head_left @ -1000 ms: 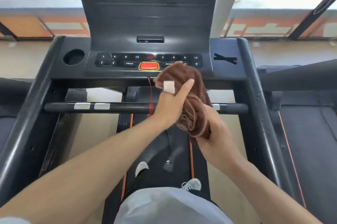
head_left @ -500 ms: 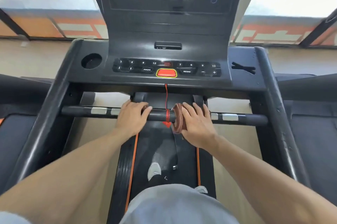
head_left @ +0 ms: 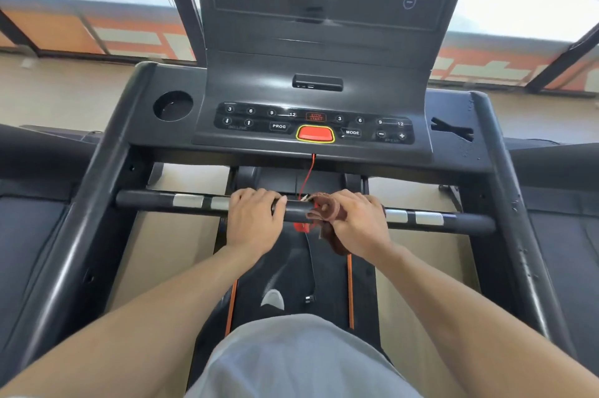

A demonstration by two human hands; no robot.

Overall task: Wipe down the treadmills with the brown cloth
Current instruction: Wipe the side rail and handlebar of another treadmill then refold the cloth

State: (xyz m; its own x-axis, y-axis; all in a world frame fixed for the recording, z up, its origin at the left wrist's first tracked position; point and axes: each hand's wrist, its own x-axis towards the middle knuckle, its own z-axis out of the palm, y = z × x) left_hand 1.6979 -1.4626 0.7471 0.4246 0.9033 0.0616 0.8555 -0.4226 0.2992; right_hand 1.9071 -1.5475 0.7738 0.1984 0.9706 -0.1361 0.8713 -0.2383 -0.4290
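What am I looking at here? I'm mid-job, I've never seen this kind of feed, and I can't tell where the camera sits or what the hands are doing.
The camera sits on a person's head, looking forward and down, so the two bare arms are the wearer's own. There is only this one view. Ahead is a black treadmill console with a red stop button and a red safety cord hanging from it. Across the front runs a black horizontal handlebar. The left hand grips the bar bare. The right hand holds the crumpled brown cloth around the bar, next to the cord. Below are the black running belt and the wearer's grey shorts.
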